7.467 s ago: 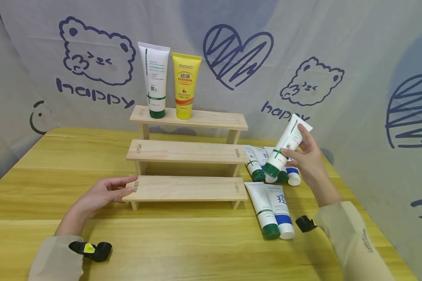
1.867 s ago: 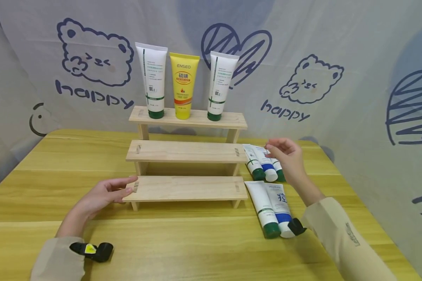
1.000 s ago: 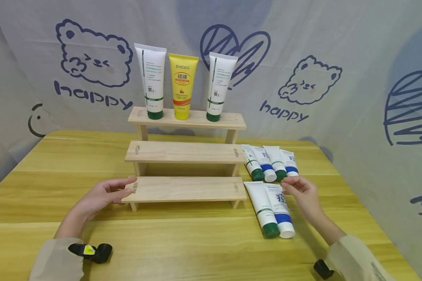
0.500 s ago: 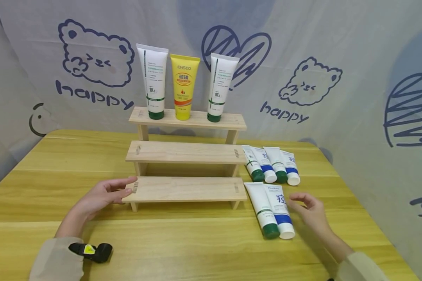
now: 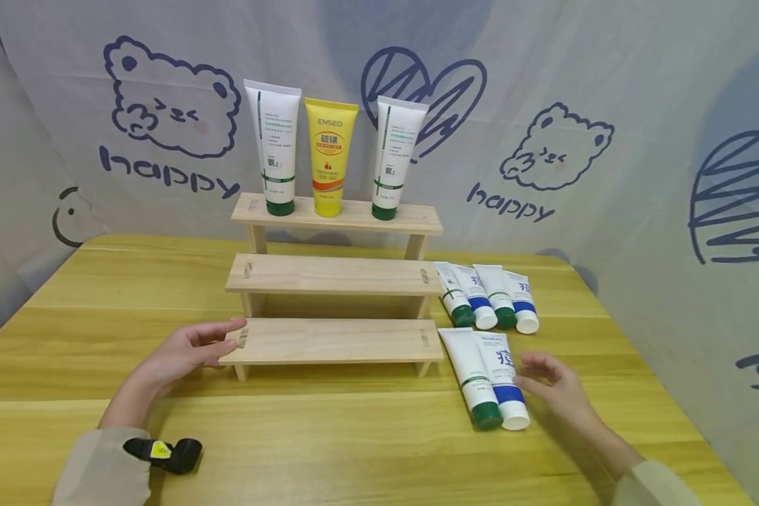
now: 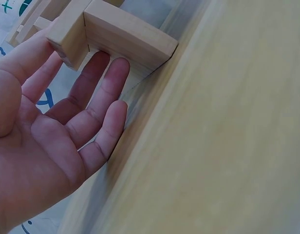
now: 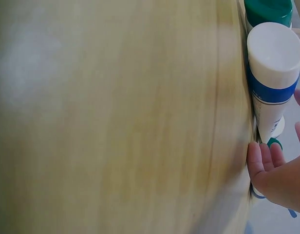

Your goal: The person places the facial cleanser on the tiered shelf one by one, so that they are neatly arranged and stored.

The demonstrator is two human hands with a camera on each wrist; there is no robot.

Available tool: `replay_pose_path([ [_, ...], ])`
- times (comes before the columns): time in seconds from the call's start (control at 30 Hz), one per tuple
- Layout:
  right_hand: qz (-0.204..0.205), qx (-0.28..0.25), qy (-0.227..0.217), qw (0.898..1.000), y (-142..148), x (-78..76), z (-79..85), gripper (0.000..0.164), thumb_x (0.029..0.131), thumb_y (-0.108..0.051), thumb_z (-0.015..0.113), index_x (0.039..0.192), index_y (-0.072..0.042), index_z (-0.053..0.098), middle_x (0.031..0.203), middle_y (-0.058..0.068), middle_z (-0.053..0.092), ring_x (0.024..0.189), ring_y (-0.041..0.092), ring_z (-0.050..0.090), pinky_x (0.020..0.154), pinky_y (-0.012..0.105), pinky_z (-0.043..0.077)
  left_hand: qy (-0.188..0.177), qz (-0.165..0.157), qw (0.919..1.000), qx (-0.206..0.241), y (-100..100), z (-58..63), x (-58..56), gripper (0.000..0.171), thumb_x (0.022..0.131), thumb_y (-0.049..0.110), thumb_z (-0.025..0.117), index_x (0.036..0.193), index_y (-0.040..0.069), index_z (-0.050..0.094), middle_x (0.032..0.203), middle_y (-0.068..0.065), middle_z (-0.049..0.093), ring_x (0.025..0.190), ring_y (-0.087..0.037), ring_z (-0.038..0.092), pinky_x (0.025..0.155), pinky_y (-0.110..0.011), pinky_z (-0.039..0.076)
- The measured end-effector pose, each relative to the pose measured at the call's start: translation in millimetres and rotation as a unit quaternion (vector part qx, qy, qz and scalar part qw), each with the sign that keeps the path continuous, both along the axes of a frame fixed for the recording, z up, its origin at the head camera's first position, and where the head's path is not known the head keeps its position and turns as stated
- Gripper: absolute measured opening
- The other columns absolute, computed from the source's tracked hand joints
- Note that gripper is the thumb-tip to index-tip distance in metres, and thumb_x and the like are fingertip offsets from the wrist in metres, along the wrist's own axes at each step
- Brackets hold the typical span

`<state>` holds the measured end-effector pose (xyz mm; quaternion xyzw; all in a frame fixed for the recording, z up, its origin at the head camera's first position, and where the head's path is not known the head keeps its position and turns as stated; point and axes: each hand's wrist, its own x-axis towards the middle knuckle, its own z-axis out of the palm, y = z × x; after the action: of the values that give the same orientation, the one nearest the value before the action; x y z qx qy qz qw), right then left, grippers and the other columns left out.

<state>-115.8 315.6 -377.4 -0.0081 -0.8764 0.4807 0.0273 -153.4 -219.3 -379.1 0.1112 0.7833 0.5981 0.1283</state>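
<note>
My left hand (image 5: 180, 351) holds the left end of the lowest step of a three-step wooden stand (image 5: 335, 341), thumb and index finger at the board's edge. In the left wrist view its other fingers (image 6: 113, 80) curve loosely beside the stand's leg. My right hand (image 5: 559, 390) is beside a white tube with a blue band (image 5: 502, 372), fingertips at its right edge; whether they touch it I cannot tell. Against that tube lies a white tube with a green cap (image 5: 471, 372). The right wrist view shows the white cap (image 7: 275, 48) and my bent fingers near the tube's far end.
On the top step stand a white green-capped tube (image 5: 275, 147), a yellow tube (image 5: 330, 154) and another white green-capped tube (image 5: 397, 158). Several tubes (image 5: 496, 288) lie behind the front pair. A printed cloth (image 5: 443, 42) hangs behind the wooden table (image 5: 291, 450).
The white green-capped tube my right hand held 7.5 s ago now stands on the top step's right. My right hand has since come forward, beside the front pair. My left hand has stayed put.
</note>
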Motion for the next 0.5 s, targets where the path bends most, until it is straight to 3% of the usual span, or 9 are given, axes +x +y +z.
replay_pose_path([
  [0.27, 0.052, -0.027, -0.011, 0.998, 0, -2.5, -0.6, 0.044, 0.082, -0.005, 0.063, 0.12, 0.009, 0.044, 0.114, 0.029, 0.051, 0.09, 0.013, 0.056, 0.075, 0.02, 0.045, 0.001, 0.001, 1.0, 0.0, -1, -0.1, -0.9, 0.048, 0.089, 0.023, 0.057, 0.129, 0.001, 0.045, 0.118, -0.006, 0.049, 0.086, -0.015, 0.05, 0.069, -0.031, 0.047],
  [0.5, 0.074, -0.004, -0.087, 0.993, -5, -4.9, 10.1, 0.052, 0.085, -0.019, 0.061, 0.129, 0.001, 0.042, 0.12, 0.03, 0.046, 0.101, 0.035, 0.051, 0.066, 0.032, 0.049, 0.003, -0.005, 1.0, -0.002, -1, 0.5, 0.3, 0.049, 0.089, 0.023, 0.056, 0.13, -0.001, 0.043, 0.127, -0.019, 0.043, 0.092, -0.015, 0.051, 0.071, -0.032, 0.047],
])
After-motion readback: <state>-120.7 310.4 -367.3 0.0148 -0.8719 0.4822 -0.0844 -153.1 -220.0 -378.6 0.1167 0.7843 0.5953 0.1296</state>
